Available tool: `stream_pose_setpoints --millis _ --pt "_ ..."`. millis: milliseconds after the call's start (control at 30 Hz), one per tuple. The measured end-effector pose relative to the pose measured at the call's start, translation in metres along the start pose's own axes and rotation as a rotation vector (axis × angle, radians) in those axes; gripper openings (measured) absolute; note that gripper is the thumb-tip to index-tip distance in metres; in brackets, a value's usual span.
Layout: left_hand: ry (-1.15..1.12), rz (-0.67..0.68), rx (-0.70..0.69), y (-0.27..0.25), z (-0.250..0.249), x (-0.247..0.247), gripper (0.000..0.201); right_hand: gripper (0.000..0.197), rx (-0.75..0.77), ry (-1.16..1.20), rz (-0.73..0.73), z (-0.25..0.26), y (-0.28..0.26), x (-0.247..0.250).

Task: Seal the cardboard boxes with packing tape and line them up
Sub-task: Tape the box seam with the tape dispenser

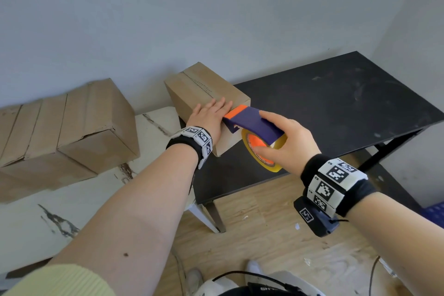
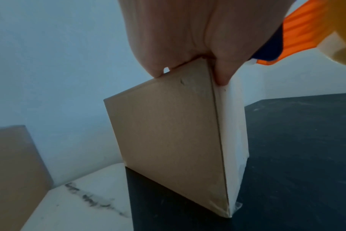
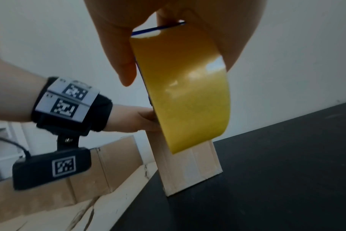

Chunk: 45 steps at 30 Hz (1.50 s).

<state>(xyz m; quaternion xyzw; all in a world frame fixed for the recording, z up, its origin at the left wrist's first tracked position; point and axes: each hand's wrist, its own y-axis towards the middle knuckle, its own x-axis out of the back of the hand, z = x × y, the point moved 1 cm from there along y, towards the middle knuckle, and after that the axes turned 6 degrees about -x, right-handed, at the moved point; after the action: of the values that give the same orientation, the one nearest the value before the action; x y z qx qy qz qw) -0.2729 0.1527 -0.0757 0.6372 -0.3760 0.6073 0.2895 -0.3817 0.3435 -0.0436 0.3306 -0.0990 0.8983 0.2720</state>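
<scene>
A closed cardboard box [image 1: 204,90] stands on the left corner of the black table [image 1: 336,108], its top seam running away from me. My left hand [image 1: 212,113] lies flat on the near end of the box top, fingers straight; the left wrist view shows the palm [image 2: 188,39] over the box's corner [image 2: 168,132]. My right hand [image 1: 288,142] grips a purple and orange tape dispenser [image 1: 252,122] carrying a yellow tape roll [image 3: 188,93]. The dispenser's orange front edge touches the box's near top edge, beside my left hand.
Several more cardboard boxes [image 1: 60,132] sit in a row on a white marbled table [image 1: 72,211] to the left. A grey wall stands close behind. The black table's right part is bare. Wooden floor [image 1: 276,235] lies below.
</scene>
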Motion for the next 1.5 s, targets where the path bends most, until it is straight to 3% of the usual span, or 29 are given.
stream_pose_setpoints --millis 267,667,900,1067,1133,1200,1367,1500 --pt "0.036 0.076 -0.021 0.014 0.01 0.004 0.059 0.066 -0.039 0.066 -0.034 -0.021 -0.028 0.009" --pt "-0.036 0.143 0.028 0.024 0.01 0.007 0.057 0.06 -0.132 -0.187 0.036 -0.008 -0.01 -0.015" --pt "0.019 -0.086 0.041 0.016 -0.001 -0.002 0.048 0.039 -0.109 -0.276 0.038 0.016 0.003 -0.021" --pt "0.039 -0.105 0.049 0.018 -0.002 -0.005 0.047 0.03 -0.143 -0.342 0.07 0.034 0.017 -0.032" --pt "0.028 -0.114 0.052 0.018 -0.001 -0.005 0.048 0.018 -0.146 -0.383 0.072 0.045 0.026 -0.038" --pt "0.002 -0.117 0.061 0.018 -0.002 -0.005 0.049 0.011 -0.166 -0.452 0.15 0.049 0.032 -0.045" --pt "-0.014 -0.185 0.08 0.018 -0.001 -0.008 0.048 0.027 -0.281 -0.498 0.245 0.015 0.02 -0.06" --pt "-0.009 -0.204 0.096 0.019 -0.002 -0.011 0.048 0.042 -0.271 -0.449 0.177 0.008 0.027 -0.05"
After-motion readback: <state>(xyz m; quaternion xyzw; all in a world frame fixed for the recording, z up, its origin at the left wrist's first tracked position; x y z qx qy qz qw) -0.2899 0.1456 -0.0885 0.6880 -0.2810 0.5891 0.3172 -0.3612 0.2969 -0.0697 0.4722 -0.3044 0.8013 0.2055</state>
